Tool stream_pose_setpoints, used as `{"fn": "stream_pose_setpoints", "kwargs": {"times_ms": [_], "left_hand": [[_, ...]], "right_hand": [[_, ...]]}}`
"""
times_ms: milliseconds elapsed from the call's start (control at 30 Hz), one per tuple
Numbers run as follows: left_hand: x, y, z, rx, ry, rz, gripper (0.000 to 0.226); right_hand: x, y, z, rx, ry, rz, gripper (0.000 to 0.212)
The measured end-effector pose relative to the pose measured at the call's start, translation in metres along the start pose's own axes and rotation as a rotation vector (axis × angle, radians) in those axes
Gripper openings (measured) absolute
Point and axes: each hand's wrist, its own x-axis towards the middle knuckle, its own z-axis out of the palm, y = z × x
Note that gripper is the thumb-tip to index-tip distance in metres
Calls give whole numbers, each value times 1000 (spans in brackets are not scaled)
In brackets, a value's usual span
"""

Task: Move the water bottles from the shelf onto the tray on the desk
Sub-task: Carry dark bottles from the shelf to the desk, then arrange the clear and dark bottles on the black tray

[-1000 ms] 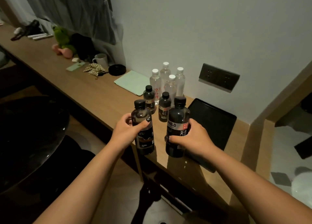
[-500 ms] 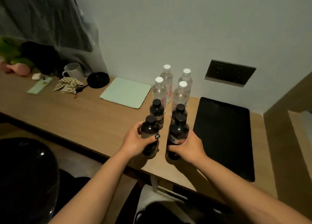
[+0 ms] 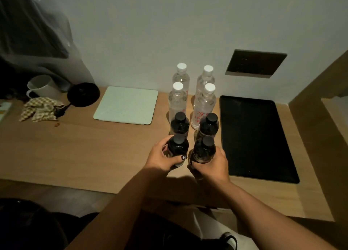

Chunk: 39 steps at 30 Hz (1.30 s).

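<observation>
Eight bottles stand on the desk, none on the tray yet. Left hand grips one dark bottle, right hand grips another.

- My left hand and right hand are gripping dark, glossy plastic bottles.
- Beside them, the tray is looking matt black.
- Under them, the desk is showing smooth, matt wood.
- Behind them, clear plastic bottles are glinting.

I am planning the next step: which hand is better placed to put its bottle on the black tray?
Probably the right hand: its dark bottle is right beside the black tray.
</observation>
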Motion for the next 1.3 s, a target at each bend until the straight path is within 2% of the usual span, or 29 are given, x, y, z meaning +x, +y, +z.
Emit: {"fn": "stream_pose_setpoints", "kwargs": {"times_ms": [167, 267, 533, 667, 833, 1033, 1300], "left_hand": [[9, -5, -4, 43, -40, 41, 65], [6, -7, -5, -13, -51, 18, 71], [7, 32, -16, -106, -28, 65, 89], [17, 61, -15, 1, 49, 189, 83], [30, 90, -6, 99, 172, 253, 78], [43, 131, 9, 230, 293, 321, 71], [78, 171, 15, 324, 286, 402, 64]], "right_hand": [[2, 3, 9, 15, -35, 42, 69], [2, 2, 10, 20, -61, 67, 77], [7, -4, -31, 16, -166, 108, 77], [24, -14, -64, -21, -97, 52, 74], [55, -40, -98, 30, -35, -67, 65], [79, -79, -133, 65, -68, -209, 53], [108, -118, -154, 12, -25, -338, 46]]}}
